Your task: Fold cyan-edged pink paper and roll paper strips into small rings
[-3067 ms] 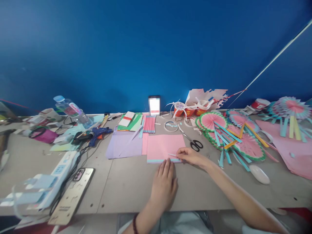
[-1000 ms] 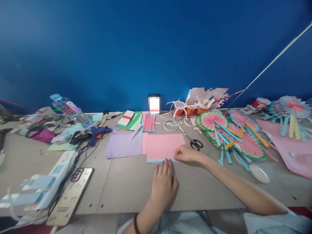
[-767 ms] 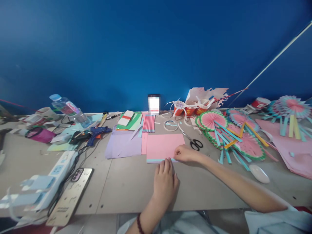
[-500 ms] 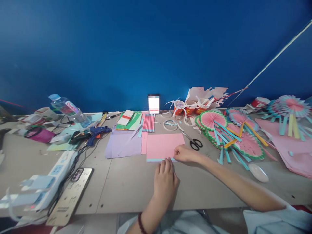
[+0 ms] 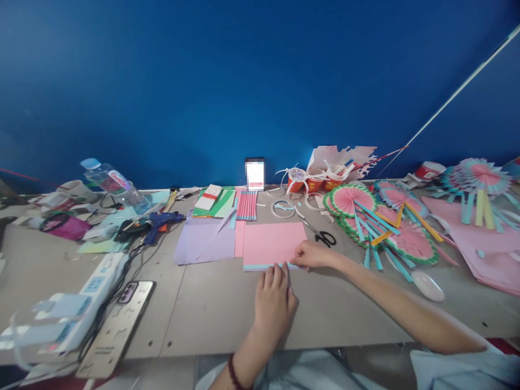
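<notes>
A pink sheet of paper (image 5: 272, 244) with a light-blue band along its front edge lies flat before me. My left hand (image 5: 274, 295) rests palm down, its outstretched fingertips on that front edge near the middle. At the sheet's front right corner, my right hand (image 5: 312, 254) has its fingers curled together on the paper edge; the fingertips are partly hidden. Just behind the right hand lie black-handled scissors (image 5: 325, 238). Purple paper (image 5: 205, 244) and a pleated pink-and-blue paper piece (image 5: 247, 206) are left of and behind the sheet.
Watermelon-patterned paper fans (image 5: 353, 200) and a white mouse (image 5: 428, 286) occupy the right. A tape ring (image 5: 283, 208) and red cups (image 5: 314, 181) stand behind. On the left are a blue glue gun (image 5: 156, 225), a power strip (image 5: 95, 287), a phone (image 5: 117, 325) and a bottle (image 5: 116, 181).
My right hand has shifted slightly to the right along the paper's front edge, around its corner. The left hand stays nearly in place on the paper.
</notes>
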Available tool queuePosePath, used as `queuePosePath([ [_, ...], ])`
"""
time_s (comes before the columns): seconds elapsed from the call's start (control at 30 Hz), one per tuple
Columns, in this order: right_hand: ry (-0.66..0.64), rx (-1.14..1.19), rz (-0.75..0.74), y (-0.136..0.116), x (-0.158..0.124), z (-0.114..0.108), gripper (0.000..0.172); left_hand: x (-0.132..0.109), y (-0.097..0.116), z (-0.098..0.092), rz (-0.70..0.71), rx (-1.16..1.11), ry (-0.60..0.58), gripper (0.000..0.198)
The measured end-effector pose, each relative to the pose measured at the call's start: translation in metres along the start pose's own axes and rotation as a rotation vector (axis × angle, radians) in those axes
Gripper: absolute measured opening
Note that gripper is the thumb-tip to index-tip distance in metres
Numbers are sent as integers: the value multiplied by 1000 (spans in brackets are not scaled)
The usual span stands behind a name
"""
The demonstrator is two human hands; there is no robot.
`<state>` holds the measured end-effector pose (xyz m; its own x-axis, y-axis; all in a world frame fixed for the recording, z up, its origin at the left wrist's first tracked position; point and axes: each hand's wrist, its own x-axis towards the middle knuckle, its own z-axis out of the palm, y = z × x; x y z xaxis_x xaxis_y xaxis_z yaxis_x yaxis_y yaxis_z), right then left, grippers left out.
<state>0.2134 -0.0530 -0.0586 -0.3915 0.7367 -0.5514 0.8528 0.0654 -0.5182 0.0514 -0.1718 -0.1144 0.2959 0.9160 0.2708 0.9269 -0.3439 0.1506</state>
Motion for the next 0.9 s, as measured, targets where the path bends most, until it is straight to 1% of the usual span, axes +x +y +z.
queuePosePath([
  [0.13,-20,28,32,3,-6,-6,27,1,0,-5,7,0,-11,54],
  [0.27,-25,34,55,3,-9,-8,26,1,0,-5,9,-14,-30,55],
  [0.57,-3,-12,31,2,-11,-7,25,1,0,-3,10,0,-17,55],
  [0.7,15,-39,23,2,-12,-6,25,2,1,-5,5,5,-20,54],
  [0.9,22,-57,30,1,-11,-5,27,2,0,-7,35,40,-26,53],
])
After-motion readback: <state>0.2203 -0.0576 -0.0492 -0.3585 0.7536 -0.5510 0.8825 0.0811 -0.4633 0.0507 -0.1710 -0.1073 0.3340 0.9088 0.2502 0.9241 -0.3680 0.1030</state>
